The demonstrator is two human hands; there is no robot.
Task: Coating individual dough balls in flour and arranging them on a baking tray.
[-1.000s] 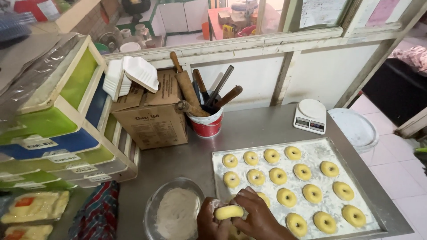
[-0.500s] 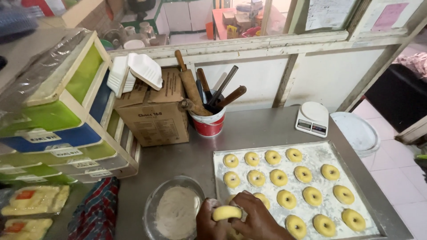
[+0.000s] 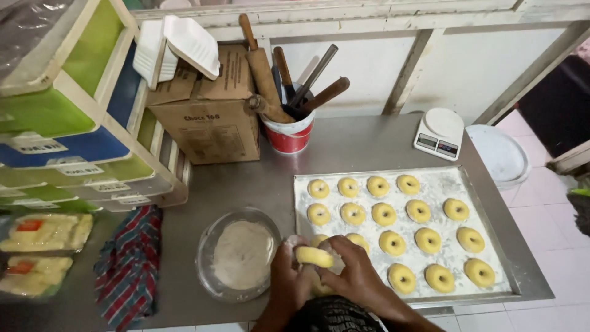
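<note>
The steel surface [image 3: 362,147] filled most of the frame, and the floured tray [image 3: 442,184] in the lower right carried rows of yellow dough rings [image 3: 384,214], some nearly touching. At the bottom centre, over the tray's near left corner, both hands met on one dough piece [image 3: 313,256]: the left hand [image 3: 289,276] cupped it from beside the glass flour bowl [image 3: 241,255], and the right hand [image 3: 356,276] closed its grip over the far end, so each grip was narrow and held the dough. Too hard a pinch could have torn or flattened the soft ring. A careless wrist could have brushed the neighbouring rings under it. An elbow swung left might have tipped the bowl, which sat near the front edge.
</note>
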